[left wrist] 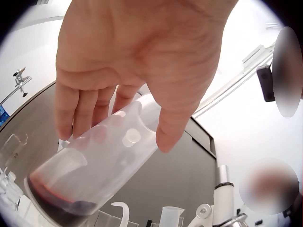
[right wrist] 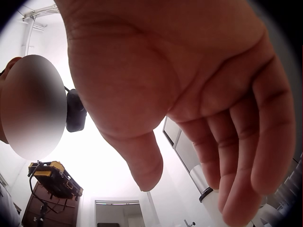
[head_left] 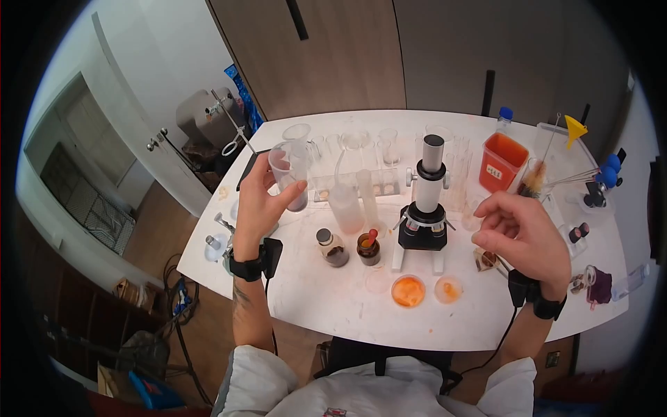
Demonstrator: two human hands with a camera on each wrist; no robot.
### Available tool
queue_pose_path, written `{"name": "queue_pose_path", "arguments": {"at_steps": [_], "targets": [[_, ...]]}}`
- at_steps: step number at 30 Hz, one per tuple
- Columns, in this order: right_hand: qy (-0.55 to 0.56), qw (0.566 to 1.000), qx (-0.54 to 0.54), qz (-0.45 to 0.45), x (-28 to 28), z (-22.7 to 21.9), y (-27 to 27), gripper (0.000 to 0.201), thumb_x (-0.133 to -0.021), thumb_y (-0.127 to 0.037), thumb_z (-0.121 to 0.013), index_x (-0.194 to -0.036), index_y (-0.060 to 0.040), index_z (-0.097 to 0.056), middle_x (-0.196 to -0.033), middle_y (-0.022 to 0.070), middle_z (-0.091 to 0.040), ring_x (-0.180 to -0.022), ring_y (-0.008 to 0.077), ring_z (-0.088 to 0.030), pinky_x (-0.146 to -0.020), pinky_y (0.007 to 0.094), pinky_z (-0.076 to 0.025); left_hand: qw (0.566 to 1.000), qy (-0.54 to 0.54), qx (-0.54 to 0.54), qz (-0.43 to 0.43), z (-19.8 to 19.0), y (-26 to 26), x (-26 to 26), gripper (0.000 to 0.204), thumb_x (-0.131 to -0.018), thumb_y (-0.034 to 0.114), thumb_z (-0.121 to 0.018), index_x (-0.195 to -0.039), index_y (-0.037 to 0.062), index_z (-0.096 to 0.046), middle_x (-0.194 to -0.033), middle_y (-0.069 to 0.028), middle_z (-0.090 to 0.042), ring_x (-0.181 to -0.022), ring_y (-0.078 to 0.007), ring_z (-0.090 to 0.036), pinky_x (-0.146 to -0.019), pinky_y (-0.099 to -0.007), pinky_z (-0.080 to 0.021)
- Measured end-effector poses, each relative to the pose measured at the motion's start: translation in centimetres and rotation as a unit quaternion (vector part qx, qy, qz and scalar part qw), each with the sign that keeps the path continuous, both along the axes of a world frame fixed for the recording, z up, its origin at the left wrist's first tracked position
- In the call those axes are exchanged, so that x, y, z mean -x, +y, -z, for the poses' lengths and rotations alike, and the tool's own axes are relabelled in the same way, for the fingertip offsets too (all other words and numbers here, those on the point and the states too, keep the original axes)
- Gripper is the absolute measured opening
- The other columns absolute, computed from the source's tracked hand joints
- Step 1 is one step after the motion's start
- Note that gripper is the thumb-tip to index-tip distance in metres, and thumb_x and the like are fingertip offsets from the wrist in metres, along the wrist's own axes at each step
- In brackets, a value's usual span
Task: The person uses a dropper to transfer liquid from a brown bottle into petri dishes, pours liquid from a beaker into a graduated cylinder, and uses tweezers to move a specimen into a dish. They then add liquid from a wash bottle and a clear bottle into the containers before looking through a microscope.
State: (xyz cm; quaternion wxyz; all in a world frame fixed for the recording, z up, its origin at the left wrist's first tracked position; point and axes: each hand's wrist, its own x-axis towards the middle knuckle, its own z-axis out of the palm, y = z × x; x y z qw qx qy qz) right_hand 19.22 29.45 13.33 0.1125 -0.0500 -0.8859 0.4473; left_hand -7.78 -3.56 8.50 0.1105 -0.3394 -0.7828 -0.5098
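Observation:
The left hand (head_left: 260,201) grips a clear plastic cup (head_left: 287,167) above the table's left part. In the left wrist view the cup (left wrist: 102,156) is tilted, with dark reddish liquid at its bottom; thumb and fingers of the hand (left wrist: 137,61) lie on opposite sides of it. Over the table's right part the right hand (head_left: 521,233) holds nothing, its fingers loosely bent; the right wrist view shows the same empty hand (right wrist: 175,90), thumb apart from the fingers. Between the hands stands a microscope (head_left: 427,194), nearer the right hand.
A squeeze bottle (head_left: 345,208), a small capped jar (head_left: 333,251) and a brown dropper bottle (head_left: 369,251) stand left of the microscope. Dishes with orange contents (head_left: 408,290) lie in front. Clear glassware (head_left: 389,148) lines the back; a red bin (head_left: 501,163) stands at the right.

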Motion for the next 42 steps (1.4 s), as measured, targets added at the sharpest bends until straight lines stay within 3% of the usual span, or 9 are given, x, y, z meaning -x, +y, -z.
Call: {"name": "queue_pose_path", "arguments": {"at_steps": [13, 14, 17, 20, 23, 26, 32, 35, 42], "targets": [[0.064, 0.997, -0.032, -0.036, 3.2, 1.3, -5.8, 0.023, -0.089, -0.012, -0.081, -0.101, 0.0043, -0.070, -0.078, 0.0076, -0.071, -0.064, 0.0105, -0.067, -0.060, 0.0242, -0.051, 0.988, 0.064, 0.143, -0.007, -1.7, 1.4, 0.1, 0.069, -0.077, 0.019, -0.091, -0.136, -0.0028, -0.063, -0.113, -0.0149, -0.073, -0.099, -0.0236, -0.073, -0.094, -0.0356, -0.058], [0.033, 0.997, -0.054, -0.040, 4.0, 0.8, -7.0, 0.030, -0.092, -0.013, -0.079, -0.114, 0.0047, -0.070, -0.090, 0.0097, -0.073, -0.071, 0.0098, -0.068, -0.063, 0.0226, -0.052, 0.988, 0.066, 0.143, -0.005, -1.6, 1.3, 0.2, 0.069, -0.077, 0.020, -0.091, -0.136, -0.0027, -0.063, -0.113, -0.0151, -0.074, -0.098, -0.0239, -0.073, -0.094, -0.0357, -0.058], [0.118, 0.974, -0.179, -0.079, 8.0, 1.9, -9.4, 0.042, -0.093, -0.015, -0.079, -0.126, 0.0070, -0.066, -0.106, 0.0186, -0.073, -0.084, 0.0218, -0.073, -0.074, 0.0305, -0.057, 0.989, 0.066, 0.133, 0.001, -1.6, 0.7, -0.1, 0.069, -0.077, 0.022, -0.091, -0.136, -0.0018, -0.064, -0.114, -0.0160, -0.074, -0.098, -0.0247, -0.073, -0.093, -0.0358, -0.058], [0.112, 0.950, -0.285, -0.064, 12.1, 3.1, -10.2, 0.043, -0.092, -0.010, -0.078, -0.121, 0.0146, -0.057, -0.113, 0.0319, -0.067, -0.101, 0.0440, -0.072, -0.084, 0.0450, -0.058, 0.992, 0.063, 0.112, 0.017, -1.4, 0.3, -0.3, 0.067, -0.078, 0.026, -0.091, -0.132, -0.0031, -0.065, -0.114, -0.0163, -0.074, -0.098, -0.0253, -0.073, -0.092, -0.0356, -0.059], [0.121, 0.939, -0.322, -0.032, 15.1, 4.9, -10.1, 0.044, -0.091, -0.008, -0.078, -0.118, 0.0168, -0.053, -0.111, 0.0370, -0.063, -0.102, 0.0486, -0.070, -0.085, 0.0475, -0.059, 0.993, 0.077, 0.084, 0.034, -1.0, 0.0, -0.4, 0.068, -0.077, 0.028, -0.091, -0.130, -0.0044, -0.065, -0.113, -0.0169, -0.073, -0.096, -0.0259, -0.072, -0.090, -0.0357, -0.058], [0.001, 0.945, -0.325, -0.022, 16.5, 4.6, -10.3, 0.063, -0.095, -0.013, -0.076, -0.139, 0.0193, -0.046, -0.122, 0.0361, -0.065, -0.115, 0.0468, -0.066, -0.097, 0.0464, -0.054, 0.991, 0.091, 0.086, 0.038, -0.8, 0.1, -0.6, 0.070, -0.076, 0.031, -0.092, -0.129, -0.0052, -0.065, -0.111, -0.0181, -0.072, -0.094, -0.0265, -0.071, -0.088, -0.0364, -0.058], [-0.053, 0.968, -0.247, 0.008, 18.3, 4.8, -10.1, 0.044, -0.097, -0.013, -0.072, -0.125, 0.0155, -0.056, -0.092, 0.0323, -0.072, -0.078, 0.0383, -0.075, -0.074, 0.0447, -0.059, 0.992, 0.075, 0.092, 0.048, -0.9, 0.1, -1.0, 0.072, -0.076, 0.033, -0.092, -0.129, -0.0070, -0.064, -0.109, -0.0198, -0.071, -0.093, -0.0276, -0.069, -0.087, -0.0374, -0.058], [0.029, 0.977, -0.211, 0.012, 18.8, 5.9, -10.0, 0.032, -0.092, -0.012, -0.077, -0.107, 0.0125, -0.062, -0.099, 0.0368, -0.071, -0.098, 0.0513, -0.072, -0.084, 0.0526, -0.058, 0.992, 0.080, 0.083, 0.048, -0.6, -0.1, -0.9, 0.072, -0.076, 0.033, -0.092, -0.129, -0.0076, -0.064, -0.110, -0.0197, -0.072, -0.095, -0.0280, -0.070, -0.089, -0.0370, -0.058], [0.114, 0.973, -0.190, 0.066, 17.2, 3.6, -11.5, 0.032, -0.091, -0.015, -0.077, -0.111, 0.0066, -0.064, -0.103, 0.0311, -0.074, -0.092, 0.0474, -0.074, -0.081, 0.0486, -0.059, 0.995, 0.063, 0.077, 0.013, -1.1, -1.2, -1.2, 0.067, -0.077, 0.028, -0.092, -0.129, -0.0042, -0.065, -0.114, -0.0173, -0.073, -0.097, -0.0257, -0.072, -0.092, -0.0357, -0.059]]}}
